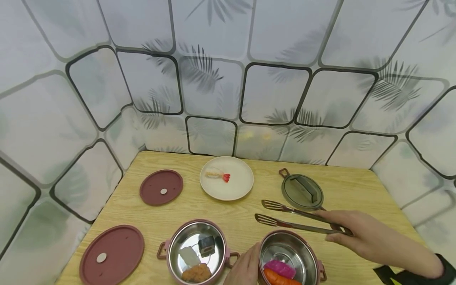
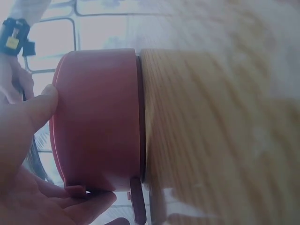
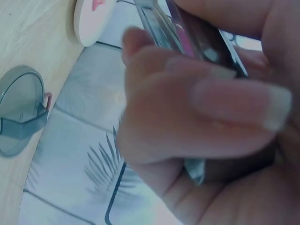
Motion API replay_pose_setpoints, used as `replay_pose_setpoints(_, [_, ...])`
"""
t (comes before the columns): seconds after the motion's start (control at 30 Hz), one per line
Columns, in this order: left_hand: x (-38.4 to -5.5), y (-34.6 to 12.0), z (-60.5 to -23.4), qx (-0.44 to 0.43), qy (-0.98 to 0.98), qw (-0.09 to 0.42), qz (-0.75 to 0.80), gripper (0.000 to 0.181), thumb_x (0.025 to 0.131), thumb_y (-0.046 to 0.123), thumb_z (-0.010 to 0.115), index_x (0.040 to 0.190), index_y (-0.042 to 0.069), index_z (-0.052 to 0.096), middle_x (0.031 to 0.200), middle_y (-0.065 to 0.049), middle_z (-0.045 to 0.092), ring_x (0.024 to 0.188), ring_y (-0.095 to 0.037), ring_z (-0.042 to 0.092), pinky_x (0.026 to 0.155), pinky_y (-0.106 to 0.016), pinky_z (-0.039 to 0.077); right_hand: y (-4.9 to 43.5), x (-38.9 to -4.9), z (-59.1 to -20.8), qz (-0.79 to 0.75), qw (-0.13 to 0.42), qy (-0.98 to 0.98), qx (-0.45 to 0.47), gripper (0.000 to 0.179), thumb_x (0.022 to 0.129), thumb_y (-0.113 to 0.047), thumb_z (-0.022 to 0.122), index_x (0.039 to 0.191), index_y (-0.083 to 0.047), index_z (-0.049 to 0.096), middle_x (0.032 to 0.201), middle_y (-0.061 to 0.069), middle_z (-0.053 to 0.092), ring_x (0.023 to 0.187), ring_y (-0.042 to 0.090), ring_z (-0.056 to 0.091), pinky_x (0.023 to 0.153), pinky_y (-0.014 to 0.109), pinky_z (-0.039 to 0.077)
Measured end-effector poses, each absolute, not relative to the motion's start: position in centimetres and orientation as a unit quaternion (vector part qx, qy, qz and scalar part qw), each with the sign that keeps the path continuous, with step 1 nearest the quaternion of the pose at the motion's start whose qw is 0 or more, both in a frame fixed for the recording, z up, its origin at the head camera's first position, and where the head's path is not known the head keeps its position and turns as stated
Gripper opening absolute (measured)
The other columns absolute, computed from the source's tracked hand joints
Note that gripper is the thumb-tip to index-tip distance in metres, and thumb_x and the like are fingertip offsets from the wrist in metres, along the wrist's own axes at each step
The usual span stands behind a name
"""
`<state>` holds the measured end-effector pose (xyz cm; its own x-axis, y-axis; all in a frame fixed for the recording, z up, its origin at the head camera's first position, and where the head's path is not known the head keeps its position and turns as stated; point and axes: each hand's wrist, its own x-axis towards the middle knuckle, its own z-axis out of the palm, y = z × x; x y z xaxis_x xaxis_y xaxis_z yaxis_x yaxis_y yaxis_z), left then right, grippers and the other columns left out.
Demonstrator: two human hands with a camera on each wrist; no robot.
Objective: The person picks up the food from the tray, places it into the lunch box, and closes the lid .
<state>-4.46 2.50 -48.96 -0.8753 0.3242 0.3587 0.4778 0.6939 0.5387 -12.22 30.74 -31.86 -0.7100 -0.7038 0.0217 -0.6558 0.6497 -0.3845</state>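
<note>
My right hand (image 1: 352, 233) grips a pair of tongs (image 1: 295, 227) whose slotted ends stand apart, above the right pot and the table. In the right wrist view, fingers curl round the tongs' handles. At the left side of the right pot (image 1: 318, 273), my left hand (image 1: 244, 269) holds it, thumb at the rim and fingers by the handle, as the left wrist view shows. Inside that pot lie a magenta piece (image 1: 279, 269) and an orange carrot-like piece (image 1: 278, 278). The left pot (image 1: 171, 265) contains a dark block (image 1: 206, 246), a pale slice (image 1: 189, 256) and a brown fried piece (image 1: 196, 273).
Behind the pots, a white plate (image 1: 231, 192) carries a toy fried shrimp (image 1: 217, 174). Two maroon discs (image 1: 156, 186) with white knobs lie at the left. A dark-green lidded pan (image 1: 303, 192) sits behind the tongs. Patterned fabric walls (image 1: 213, 91) enclose the wooden table (image 1: 356, 194).
</note>
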Motion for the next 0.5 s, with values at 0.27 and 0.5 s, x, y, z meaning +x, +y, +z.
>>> replay_pose_setpoints(0.27, [-4.5,2.5,-49.0,-0.223,-0.908,0.111,-0.338,0.083,0.080,0.064,0.053,0.135,0.003,0.035,0.122,-0.012,0.054,0.108,-0.021,0.051,0.085,-0.036,0.047,27.8,-16.1,-32.5,-0.187,0.049,0.910,-0.366,0.044,0.091,-0.035,0.055,0.130,-0.017,0.047,0.064,-0.013,0.039,0.054,0.002,0.036,0.050,0.022,0.033])
replay_pose_setpoints(0.5, [-4.6,2.4,-49.2,-0.222,-0.907,0.126,-0.334,0.082,0.081,0.064,0.052,0.135,0.004,0.036,0.122,-0.012,0.054,0.107,-0.020,0.051,0.085,-0.036,0.047,24.7,-20.1,-34.3,-0.163,0.046,0.911,-0.376,0.047,0.090,-0.033,0.058,0.131,-0.014,0.046,0.068,-0.010,0.045,0.057,0.005,0.039,0.053,0.024,0.035])
